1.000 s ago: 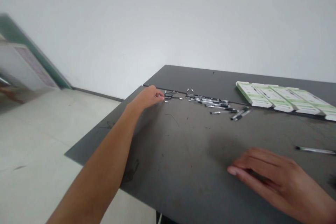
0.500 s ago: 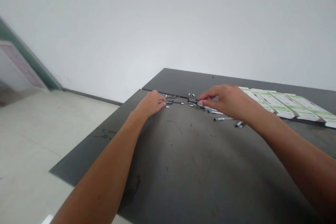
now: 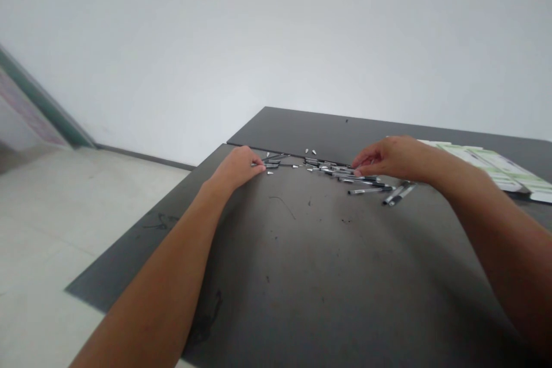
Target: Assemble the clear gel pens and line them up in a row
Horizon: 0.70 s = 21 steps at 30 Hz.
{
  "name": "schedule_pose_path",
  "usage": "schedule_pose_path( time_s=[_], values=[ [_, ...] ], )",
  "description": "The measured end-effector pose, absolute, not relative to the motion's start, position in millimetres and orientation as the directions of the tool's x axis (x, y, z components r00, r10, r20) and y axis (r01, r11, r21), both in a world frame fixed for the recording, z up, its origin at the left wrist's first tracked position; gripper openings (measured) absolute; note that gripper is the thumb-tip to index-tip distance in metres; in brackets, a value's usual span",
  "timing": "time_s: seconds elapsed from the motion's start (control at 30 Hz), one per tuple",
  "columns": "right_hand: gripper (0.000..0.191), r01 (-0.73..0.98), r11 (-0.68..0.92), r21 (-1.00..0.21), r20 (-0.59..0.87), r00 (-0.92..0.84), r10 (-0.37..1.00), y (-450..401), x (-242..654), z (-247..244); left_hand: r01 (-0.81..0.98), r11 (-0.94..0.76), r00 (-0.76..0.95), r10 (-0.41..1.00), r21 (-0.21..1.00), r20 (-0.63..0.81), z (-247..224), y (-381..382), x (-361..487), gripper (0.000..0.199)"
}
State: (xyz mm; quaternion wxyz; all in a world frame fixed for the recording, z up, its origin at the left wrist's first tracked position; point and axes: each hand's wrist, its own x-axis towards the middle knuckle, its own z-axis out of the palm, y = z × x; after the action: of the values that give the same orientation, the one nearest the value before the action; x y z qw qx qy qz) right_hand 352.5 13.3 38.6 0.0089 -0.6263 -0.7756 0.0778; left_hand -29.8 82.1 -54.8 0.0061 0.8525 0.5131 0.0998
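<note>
The pens (image 3: 340, 173) look like glossy clear plastic, the cartons (image 3: 502, 164) smooth card, the tabletop (image 3: 302, 276) matt.

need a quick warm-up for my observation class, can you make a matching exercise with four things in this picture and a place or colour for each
1. left hand
2. right hand
3. cartons
4. tabletop

A. at the big pile of pens
B. dark grey
C. at the smaller cluster of thin dark pieces, nearer the tabletop's left edge
D. white and green, partly hidden behind the right arm

Pairs: 1-C, 2-A, 3-D, 4-B
</note>
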Motion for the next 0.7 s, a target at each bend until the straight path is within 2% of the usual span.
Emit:
schedule_pose_path(
  time_s=[0.13, 0.27, 0.4, 0.6, 0.7],
  values=[
    [0.026, 0.959, 0.235, -0.156, -0.129, -0.256, 0.958, 14.8, 360.0, 29.8, 0.872, -0.472, 0.449, 0.876, 0.125, 0.178, -54.9, 82.8, -30.6, 0.028],
    [0.028, 0.949, 0.258, -0.179, -0.150, -0.285, 0.947, 16.8, 359.2, 22.2, 0.865, -0.477, 0.432, 0.866, 0.156, 0.252, -55.6, 83.5, -31.8, 0.019],
    [0.027, 0.950, 0.257, -0.177, -0.171, -0.287, 0.943, 18.8, 360.5, 20.8, 0.859, -0.477, 0.409, 0.858, 0.187, 0.311, -55.2, 82.9, -33.1, 0.026],
    [0.018, 0.958, 0.234, -0.164, -0.214, -0.266, 0.940, 19.2, 371.3, 17.8, 0.860, -0.466, 0.396, 0.867, 0.210, 0.302, -50.7, 82.5, -33.5, 0.033],
    [0.021, 0.961, 0.224, -0.161, -0.206, -0.254, 0.945, 19.5, 374.5, 17.2, 0.862, -0.460, 0.390, 0.870, 0.212, 0.302, -49.1, 83.5, -33.8, 0.035]
  ],
)
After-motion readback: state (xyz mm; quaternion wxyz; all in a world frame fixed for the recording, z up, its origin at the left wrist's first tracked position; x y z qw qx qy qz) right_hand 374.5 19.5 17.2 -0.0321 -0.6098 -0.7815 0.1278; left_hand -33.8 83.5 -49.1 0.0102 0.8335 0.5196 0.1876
